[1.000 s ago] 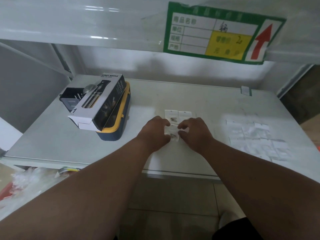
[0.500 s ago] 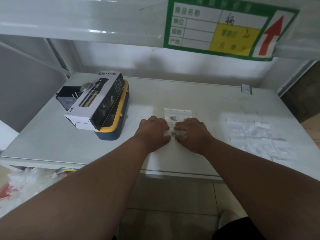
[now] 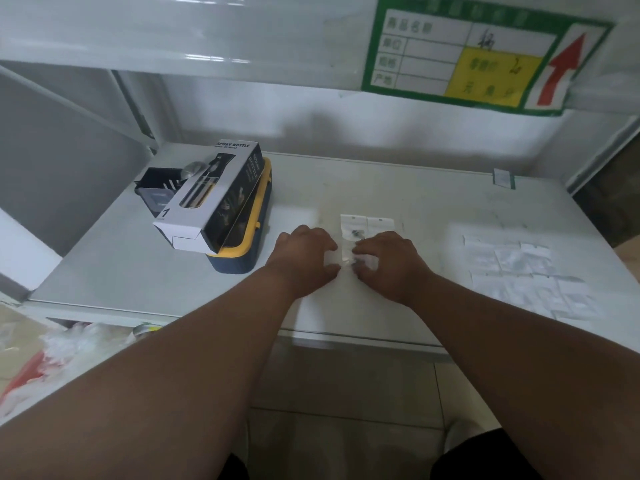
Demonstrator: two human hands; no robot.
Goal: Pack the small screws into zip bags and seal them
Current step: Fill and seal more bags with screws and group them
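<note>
On the white table (image 3: pixel 433 202), my left hand (image 3: pixel 304 254) and my right hand (image 3: pixel 389 259) meet over a small clear zip bag (image 3: pixel 349 259) with dark screws inside. Each hand pinches one side of the bag between fingertips and thumb, low against the table top. Just behind the hands lie two filled zip bags (image 3: pixel 367 225) side by side, screws visible in the left one. A spread of empty zip bags (image 3: pixel 519 271) covers the table to the right. My fingers hide most of the held bag.
A black and white spray bottle box (image 3: pixel 214 192) rests on a blue and yellow case (image 3: pixel 242 258) at the left, with a dark holder (image 3: pixel 156 188) behind it. A shelf with a green label (image 3: pixel 478 53) hangs overhead. Plastic bags (image 3: pixel 52 355) lie below the table's left edge.
Both hands have come down with the small bag from slightly above the table to its surface and have spread a little apart. The view has shifted slightly.
</note>
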